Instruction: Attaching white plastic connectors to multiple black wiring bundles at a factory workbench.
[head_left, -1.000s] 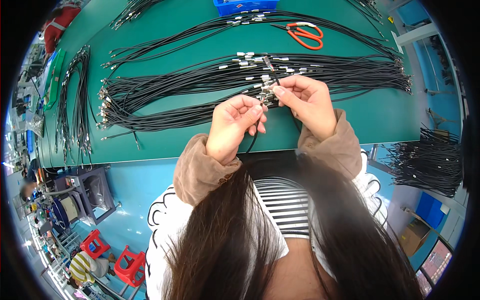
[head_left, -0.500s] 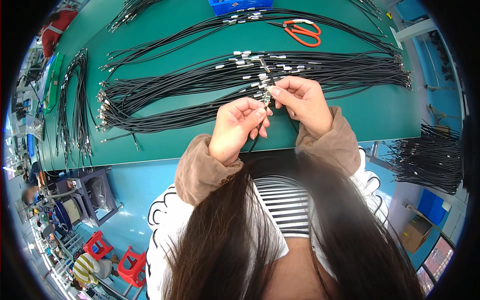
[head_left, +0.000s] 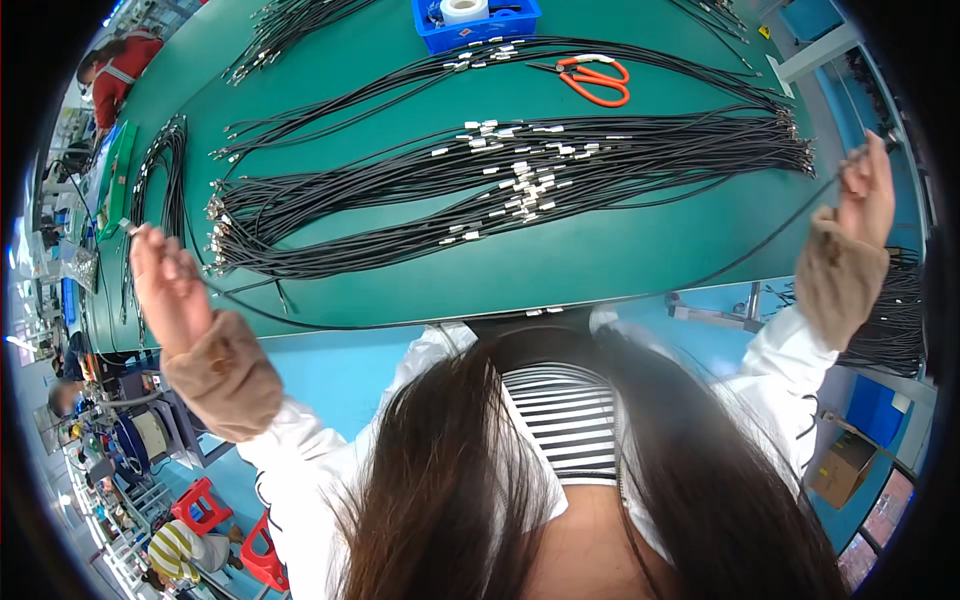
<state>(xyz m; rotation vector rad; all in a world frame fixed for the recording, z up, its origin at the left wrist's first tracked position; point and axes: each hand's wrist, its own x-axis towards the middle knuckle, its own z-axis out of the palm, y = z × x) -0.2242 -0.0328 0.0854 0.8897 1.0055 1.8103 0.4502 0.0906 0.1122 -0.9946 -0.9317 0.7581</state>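
Observation:
A single black cable (head_left: 375,326) sags in a long curve between my widely spread hands, along the near edge of the green table. My left hand (head_left: 168,285), at the far left, is closed on one end; a small pale tip pokes out past the fingers. My right hand (head_left: 866,195), raised at the far right, grips the other end, with its fingers slightly blurred. White labels (head_left: 545,311) show at the cable's middle. Beyond it lies a large bundle of black cables (head_left: 370,190), with white labels in the middle and metal connectors at both ends.
Orange-handled cutters (head_left: 600,80) lie behind the bundle, near a thinner row of cables (head_left: 350,100). At the back stands a blue bin (head_left: 480,35) holding a white roll. More cables (head_left: 172,190) lie at the left. A co-worker in red (head_left: 122,80) is at the far left.
My hands were together over the bundle, at the labels on the cable. They have moved far apart, left and right, and the cable now stretches between them.

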